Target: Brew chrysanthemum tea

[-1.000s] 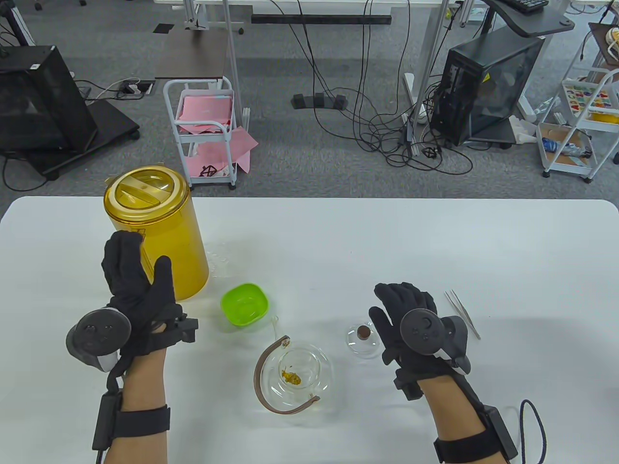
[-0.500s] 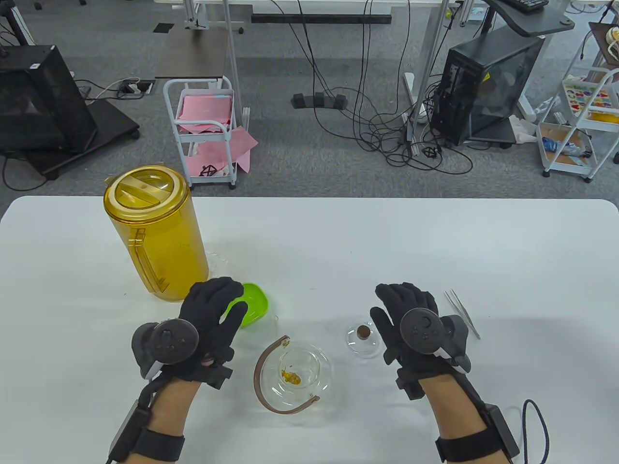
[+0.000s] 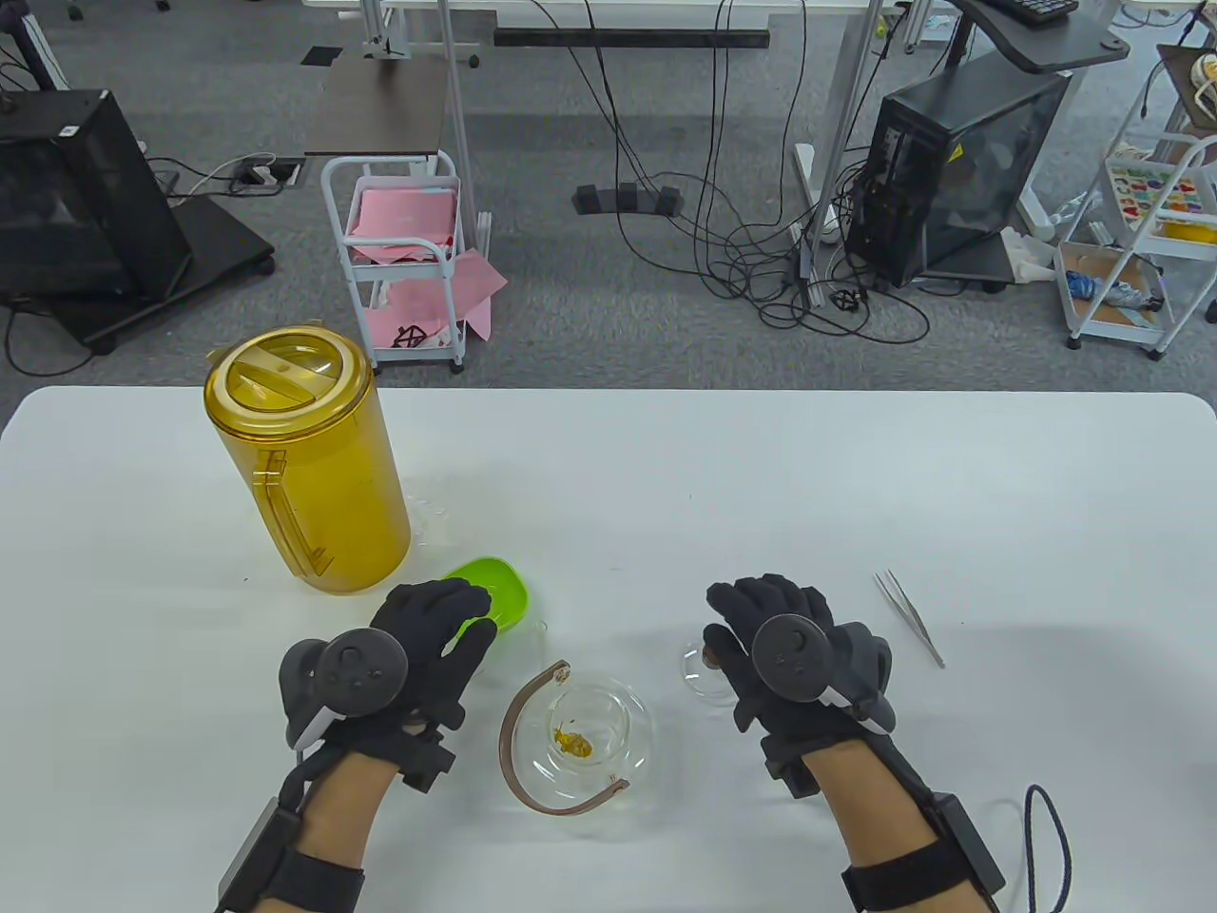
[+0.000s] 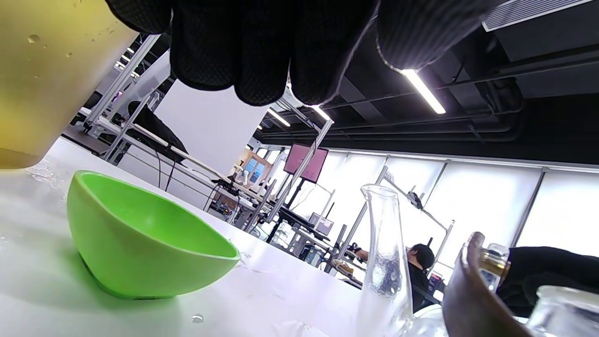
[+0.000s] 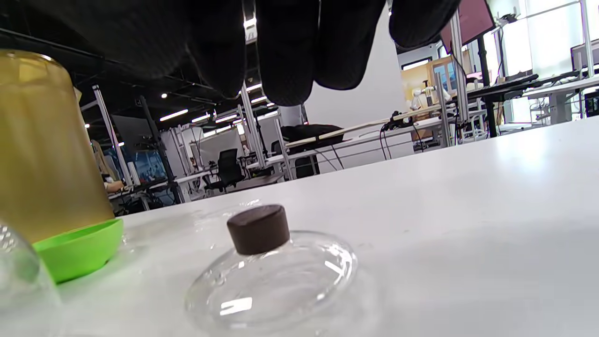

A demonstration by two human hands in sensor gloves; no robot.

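An open glass teapot [image 3: 618, 737] with a brown handle holds a yellow chrysanthemum [image 3: 571, 742] near the table's front. Its glass lid [image 3: 695, 671] with a brown knob [image 5: 259, 228] lies on the table to its right. My right hand [image 3: 761, 618] hovers over the lid, fingers [image 5: 285, 56] relaxed above the knob, not touching. My left hand [image 3: 442, 623] hangs over the near edge of the green bowl [image 3: 502, 590], fingers [image 4: 262, 56] loose and holding nothing. The yellow pitcher [image 3: 314, 475] stands lidded at the back left.
Metal tweezers [image 3: 908, 613] lie right of my right hand. The teapot's spout [image 4: 386, 262] rises close to the right of the bowl [image 4: 140, 248]. Water drops wet the table [image 3: 666, 475] near the pitcher. A cable loop [image 3: 1051, 837] lies at the front right.
My left hand left the pitcher's handle and moved right and nearer, ending over the green bowl. My right hand shifted left over the glass lid.
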